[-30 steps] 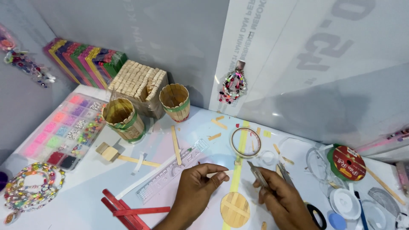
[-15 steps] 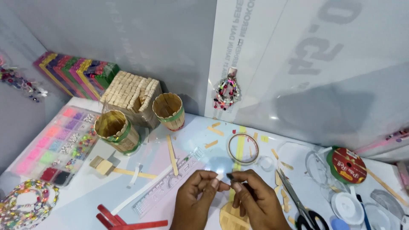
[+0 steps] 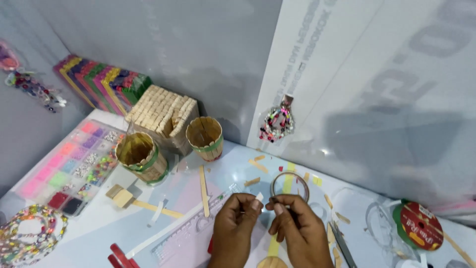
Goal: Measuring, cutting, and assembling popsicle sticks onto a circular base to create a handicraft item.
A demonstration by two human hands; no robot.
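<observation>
Two stick cups (image 3: 141, 158) (image 3: 205, 138) stand beside a block of wooden sticks (image 3: 161, 115). A bead tray (image 3: 69, 166) lies left; what may be a ribbon spool (image 3: 420, 225) sits right.

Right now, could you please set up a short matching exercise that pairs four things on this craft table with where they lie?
Things:
1. bead organiser box
2. red ribbon spool
3. tape ring
4. small white strip

Places:
A. far right of the table
B. pinched between left hand and right hand
C. left side of the table
D. just beyond the hands

Pairs: 1-C, 2-A, 3-D, 4-B
</observation>
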